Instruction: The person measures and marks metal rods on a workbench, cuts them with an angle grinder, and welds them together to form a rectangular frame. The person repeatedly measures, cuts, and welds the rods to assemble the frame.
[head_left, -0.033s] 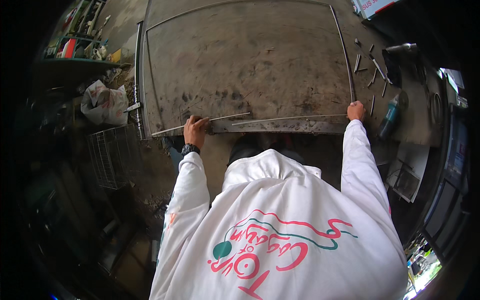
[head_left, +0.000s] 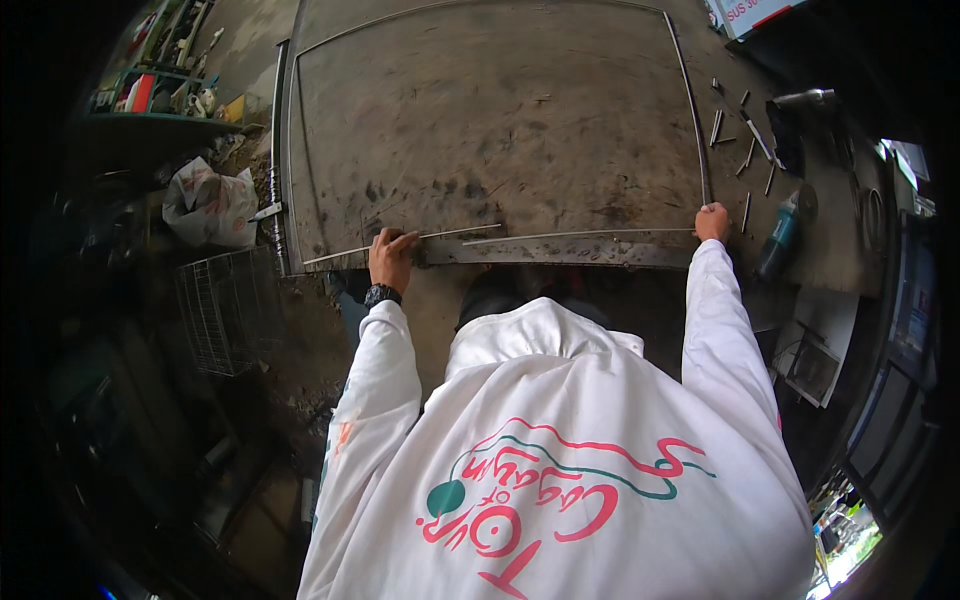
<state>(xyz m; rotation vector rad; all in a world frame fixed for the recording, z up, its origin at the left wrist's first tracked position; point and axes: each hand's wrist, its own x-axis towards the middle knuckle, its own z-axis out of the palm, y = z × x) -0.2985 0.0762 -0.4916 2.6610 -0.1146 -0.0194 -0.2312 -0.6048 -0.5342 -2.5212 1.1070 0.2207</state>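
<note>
A worn brown worktable lies in front of me, with long thin metal rods laid out as a large frame. My left hand is closed over a thin metal rod at the near edge. Its ends stick out on both sides of the fingers. At the near right corner, my right hand closes on the end of the right side rod. Another near rod runs to these same fingers, overlapping the left rod's free end side by side. My fingers hide the corner contact.
Right of the frame lie several short metal pieces, a long slim tool and a teal angle grinder. A white plastic bag sits beyond the table's left edge, above a wire rack. A loaded shelf stands far left.
</note>
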